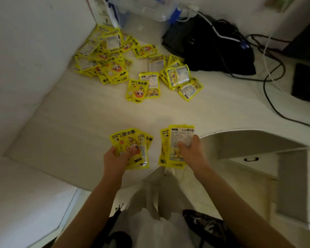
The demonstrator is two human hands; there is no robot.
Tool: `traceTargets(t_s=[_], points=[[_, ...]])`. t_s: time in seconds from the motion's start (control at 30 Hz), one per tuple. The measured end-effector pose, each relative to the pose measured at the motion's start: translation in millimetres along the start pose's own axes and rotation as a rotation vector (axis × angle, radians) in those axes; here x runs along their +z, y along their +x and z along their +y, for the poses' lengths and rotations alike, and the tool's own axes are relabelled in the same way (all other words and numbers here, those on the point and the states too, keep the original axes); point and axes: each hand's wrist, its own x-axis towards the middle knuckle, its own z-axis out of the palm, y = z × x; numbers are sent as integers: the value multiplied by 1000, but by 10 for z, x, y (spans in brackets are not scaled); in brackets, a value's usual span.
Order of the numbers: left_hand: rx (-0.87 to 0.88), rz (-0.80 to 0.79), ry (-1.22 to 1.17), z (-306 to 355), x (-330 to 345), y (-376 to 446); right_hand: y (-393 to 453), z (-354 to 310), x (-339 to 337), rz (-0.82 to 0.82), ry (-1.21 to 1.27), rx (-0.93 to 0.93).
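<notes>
My left hand [117, 156] grips a fanned stack of yellow hand-warmer packets [131, 140], printed side up, just above the near edge of the white desk [75, 126]. A second stack of yellow packets [174, 140], label side up, is held by my right hand [190, 149] with fingers curled over its face. The two stacks sit side by side, a small gap between them. Farther back on the desk lie several loose yellow packets in a left pile [104, 56] and a right pile [175, 76].
A black bag [209, 49] with cables over it lies at the back right. A clear plastic bag [143, 8] stands at the back. A dark device [306, 83] sits at the far right. A wall [25, 51] borders the desk's left. A white bag [159, 228] hangs below my arms.
</notes>
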Motion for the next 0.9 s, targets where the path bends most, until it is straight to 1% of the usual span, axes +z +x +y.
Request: traceTargets(t_s=[0.17,0.3,0.43,0.63,0.77,0.9], points=[[50,-92,110,-51,163,-278,-409,351,-240,90,101,61],[49,-191,176,-164,386,-469,-679,686,-487,167,201,124],[99,-305,291,-329,679,-751,-986,1070,-767,244,306,190],[156,-433,475,-727,1125,-1314,-1501,1731,-1250,373,421,270],[139,-494,489,-1051,1441,-1841,-1860,2218,-1646,440,492,284],[145,-521,488,-1434,1738,-2428,-2227,2741,-2068,457,559,297]])
